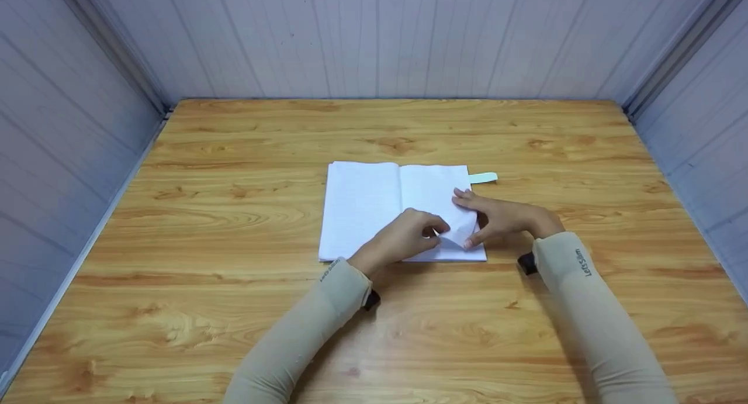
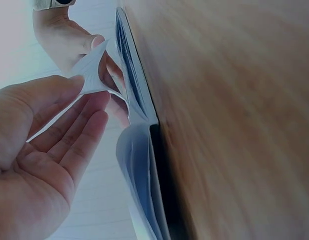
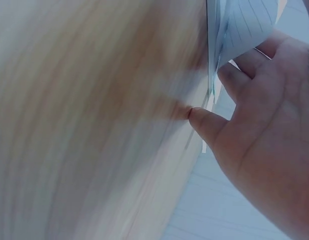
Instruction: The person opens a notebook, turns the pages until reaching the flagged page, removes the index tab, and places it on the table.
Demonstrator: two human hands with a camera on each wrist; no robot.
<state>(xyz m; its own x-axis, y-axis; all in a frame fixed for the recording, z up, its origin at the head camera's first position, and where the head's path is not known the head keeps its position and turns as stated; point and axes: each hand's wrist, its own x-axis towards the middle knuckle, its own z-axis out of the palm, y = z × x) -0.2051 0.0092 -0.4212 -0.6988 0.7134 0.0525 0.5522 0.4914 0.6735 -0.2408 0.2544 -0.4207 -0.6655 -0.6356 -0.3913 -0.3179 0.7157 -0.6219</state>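
Observation:
An open notebook (image 1: 362, 205) with white lined pages lies in the middle of the wooden table (image 1: 234, 334). My left hand (image 1: 403, 237) pinches the lower corner of the right-hand page (image 1: 454, 233) between thumb and fingers and lifts it; the left wrist view shows that page corner (image 2: 92, 70) bent up off the stack by the left hand (image 2: 39, 150). My right hand (image 1: 502, 217) rests on the same page, fingers straight across it and thumb at its lower edge. In the right wrist view the right hand (image 3: 264, 140) has its thumb against the notebook's edge, below the curled page (image 3: 244, 25).
A pale green tab (image 1: 483, 178) sticks out from the notebook's top right corner. Grey panelled walls (image 1: 374, 35) enclose the table at the back and on both sides. Bare wood surrounds the notebook.

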